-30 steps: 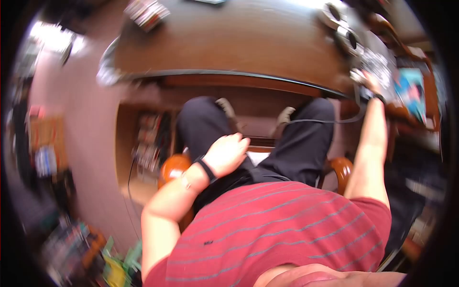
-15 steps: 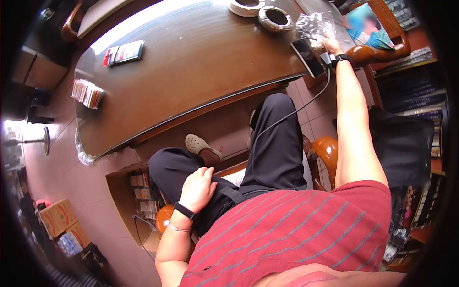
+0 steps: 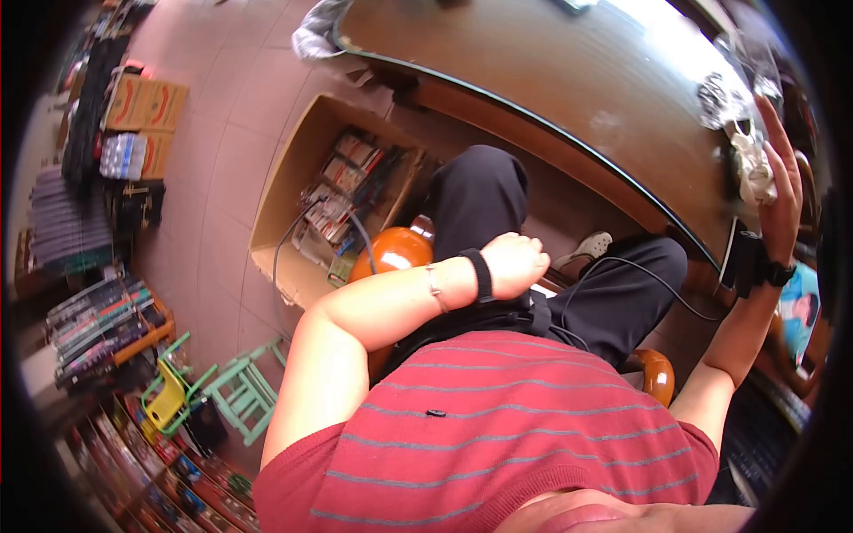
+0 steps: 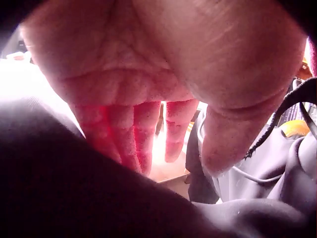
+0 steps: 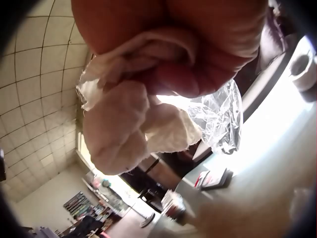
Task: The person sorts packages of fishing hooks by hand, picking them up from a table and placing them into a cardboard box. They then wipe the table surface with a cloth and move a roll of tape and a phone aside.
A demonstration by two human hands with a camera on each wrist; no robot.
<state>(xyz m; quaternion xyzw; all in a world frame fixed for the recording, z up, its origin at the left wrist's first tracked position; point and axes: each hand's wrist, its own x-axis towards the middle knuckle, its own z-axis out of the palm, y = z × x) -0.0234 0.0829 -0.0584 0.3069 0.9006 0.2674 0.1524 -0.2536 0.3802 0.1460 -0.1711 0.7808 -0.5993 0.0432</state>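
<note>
A crumpled white cloth (image 3: 753,169) with frayed edges hangs from my right hand (image 3: 784,182), raised over the table's right end. In the right wrist view the cloth (image 5: 119,129) is tucked against the palm, with a digit (image 5: 176,79) curled over it. Clear crinkled plastic (image 5: 218,116) shows just beyond the hand. My left hand (image 3: 517,265) rests over the lap, its fingers relaxed. The left wrist view shows its bare palm (image 4: 124,64) and loosely extended fingers, holding nothing, close to dark trousers.
A dark wooden table (image 3: 533,62) spans the front. On the left floor stand an open cardboard box (image 3: 280,191) of small packs, a green stool (image 3: 244,391) and a yellow-green chair (image 3: 169,395). A cable (image 3: 657,275) crosses the right leg. Rounded wooden armrests (image 3: 395,250) flank the body.
The head view has swung about. My right hand has lifted from the crinkled plastic at the table's right end and now holds up the white cloth. The left hand stays over the lap.
</note>
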